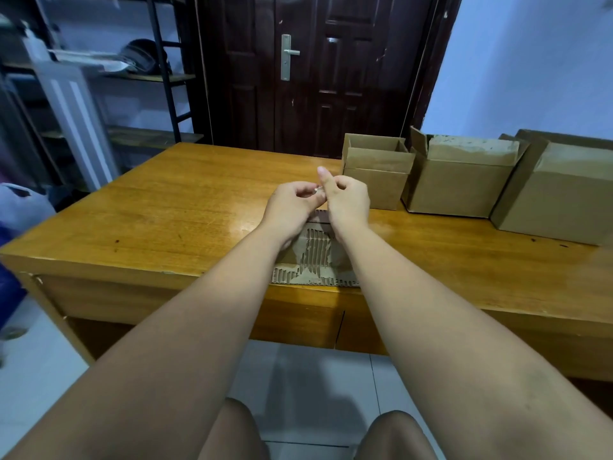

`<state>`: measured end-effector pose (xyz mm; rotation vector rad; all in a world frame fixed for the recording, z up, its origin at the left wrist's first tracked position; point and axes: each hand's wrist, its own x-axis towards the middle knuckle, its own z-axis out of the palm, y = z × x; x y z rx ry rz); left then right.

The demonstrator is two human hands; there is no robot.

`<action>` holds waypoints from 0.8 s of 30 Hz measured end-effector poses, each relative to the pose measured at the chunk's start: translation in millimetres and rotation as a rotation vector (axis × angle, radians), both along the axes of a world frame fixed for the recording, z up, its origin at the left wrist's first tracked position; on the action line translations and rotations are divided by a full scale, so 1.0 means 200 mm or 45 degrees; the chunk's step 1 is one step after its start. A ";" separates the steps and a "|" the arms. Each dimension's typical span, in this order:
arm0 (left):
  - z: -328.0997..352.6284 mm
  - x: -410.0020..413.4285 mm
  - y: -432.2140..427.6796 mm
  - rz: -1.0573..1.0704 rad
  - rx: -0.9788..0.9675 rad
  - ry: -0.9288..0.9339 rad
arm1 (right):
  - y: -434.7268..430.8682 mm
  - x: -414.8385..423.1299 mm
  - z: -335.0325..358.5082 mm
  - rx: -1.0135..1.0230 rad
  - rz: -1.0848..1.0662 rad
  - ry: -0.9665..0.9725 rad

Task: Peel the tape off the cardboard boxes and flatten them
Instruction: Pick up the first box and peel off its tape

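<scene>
A flattened piece of cardboard (pixel 315 254) lies at the table's near edge, its top paper torn so the corrugation shows. Above it my left hand (pixel 292 202) and my right hand (pixel 348 200) meet, fingertips pinched together on a small clear scrap of tape (pixel 317 189). My forearms hide much of the flat cardboard. Three open cardboard boxes stand in a row at the back right: a small box (pixel 376 174), a middle box (pixel 459 180) with a torn, fuzzy flap, and a large box (pixel 564 200) partly cut off by the frame.
The wooden table (pixel 166 207) fills the middle of the view. A dark door (pixel 298 68) stands behind it, a metal shelf rack (pixel 139 78) at the left. White floor tiles and my knees show below the table edge.
</scene>
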<state>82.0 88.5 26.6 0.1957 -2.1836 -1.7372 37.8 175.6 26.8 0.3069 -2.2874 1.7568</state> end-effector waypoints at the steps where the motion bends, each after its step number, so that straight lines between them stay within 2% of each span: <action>1: 0.00 0.00 0.00 -0.002 0.025 0.007 | -0.01 -0.01 0.00 0.002 -0.032 0.011; 5: 0.00 0.02 0.02 0.113 -0.005 0.081 | -0.01 0.00 0.00 -0.030 -0.085 0.027; 10: 0.00 0.01 0.01 0.261 0.095 0.100 | 0.00 0.03 0.01 -0.008 -0.002 0.098; 13: 0.00 0.00 0.01 0.265 0.073 0.099 | -0.01 0.02 0.00 -0.064 0.010 0.041; 16: 0.00 0.00 0.01 0.244 0.051 0.072 | 0.00 0.03 0.01 0.022 0.028 0.075; 20: 0.01 -0.02 0.00 0.236 0.165 0.043 | 0.00 0.03 0.01 0.036 0.017 0.081; 24: 0.01 -0.01 -0.01 0.313 0.380 0.081 | -0.01 0.03 0.00 0.097 -0.007 0.089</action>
